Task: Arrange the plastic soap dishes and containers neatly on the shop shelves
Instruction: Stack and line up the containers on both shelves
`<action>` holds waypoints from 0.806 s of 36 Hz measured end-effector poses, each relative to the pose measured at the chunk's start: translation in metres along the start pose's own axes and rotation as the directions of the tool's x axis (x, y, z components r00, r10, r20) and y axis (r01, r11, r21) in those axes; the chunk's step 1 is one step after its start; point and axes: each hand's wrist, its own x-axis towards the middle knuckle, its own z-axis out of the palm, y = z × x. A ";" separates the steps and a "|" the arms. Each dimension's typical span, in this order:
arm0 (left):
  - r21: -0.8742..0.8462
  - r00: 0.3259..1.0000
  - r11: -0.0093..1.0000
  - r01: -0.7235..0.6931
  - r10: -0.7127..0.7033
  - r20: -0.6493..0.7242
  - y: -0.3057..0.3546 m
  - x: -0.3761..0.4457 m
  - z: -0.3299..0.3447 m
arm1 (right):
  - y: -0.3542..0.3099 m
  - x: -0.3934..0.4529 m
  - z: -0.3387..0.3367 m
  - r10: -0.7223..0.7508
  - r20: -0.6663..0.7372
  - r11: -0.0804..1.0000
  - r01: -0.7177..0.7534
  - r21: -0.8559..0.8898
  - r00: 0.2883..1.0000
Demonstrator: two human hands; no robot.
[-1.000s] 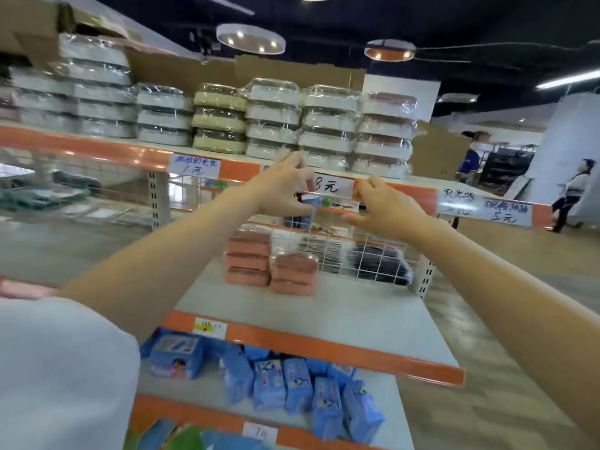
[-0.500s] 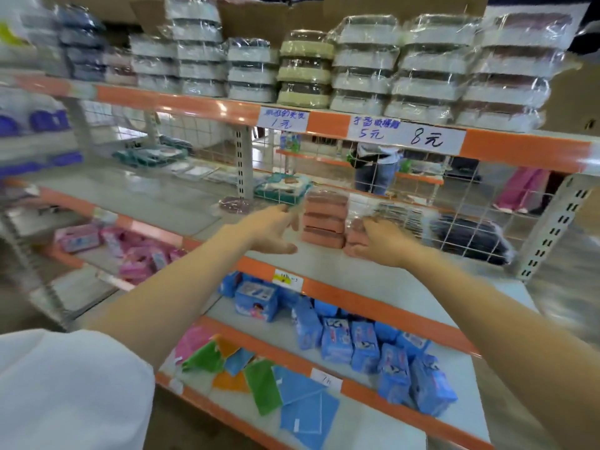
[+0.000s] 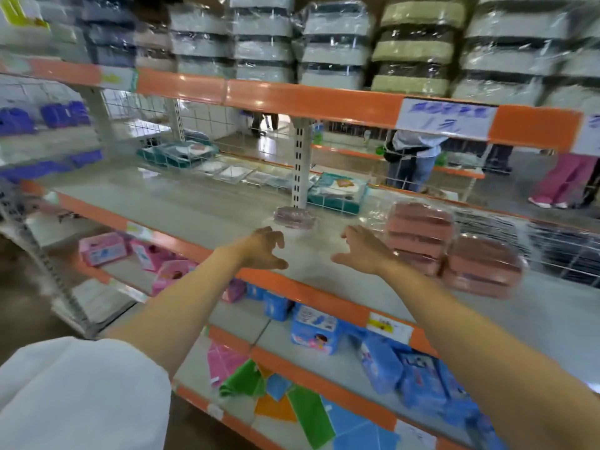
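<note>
A single wrapped mauve soap dish [image 3: 294, 217] lies alone on the grey middle shelf [image 3: 201, 206], close to the upright post. My left hand [image 3: 264, 248] and my right hand [image 3: 363, 250] reach over the shelf's front edge just short of it, fingers spread and loosely curled, holding nothing. To the right stand two stacks of wrapped pink soap dishes [image 3: 418, 232], the nearer, lower stack [image 3: 480, 264] beside my right forearm. Stacks of wrapped white and green containers [image 3: 412, 47] fill the top shelf.
Teal trays [image 3: 337, 193] sit behind the wire mesh back. Blue packs [image 3: 315, 329] and pink packs [image 3: 104, 248] lie on the shelf below, coloured cloths [image 3: 311, 414] on the lowest one. People [image 3: 412, 157] stand in the aisle behind. The view is motion-blurred.
My view has swung left and down from the top shelf. Both hands have dropped from the top shelf's price strip to the middle shelf and moved left toward the lone mauve dish.
</note>
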 end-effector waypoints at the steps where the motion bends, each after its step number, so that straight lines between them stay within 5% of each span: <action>1: 0.002 1.000 1.000 0.009 -0.009 0.007 -0.016 0.006 -0.002 | -0.009 0.014 0.008 0.006 0.001 1.000 -0.006 0.016 1.000; 13: 0.036 0.999 0.998 -0.041 0.042 -0.003 -0.124 0.090 -0.005 | -0.038 0.144 0.079 0.167 -0.009 0.976 -0.164 0.140 0.986; 29: -0.019 0.985 0.985 -0.172 0.172 0.016 -0.115 0.120 0.009 | -0.027 0.196 0.097 0.253 -0.057 0.962 -0.257 -0.086 0.966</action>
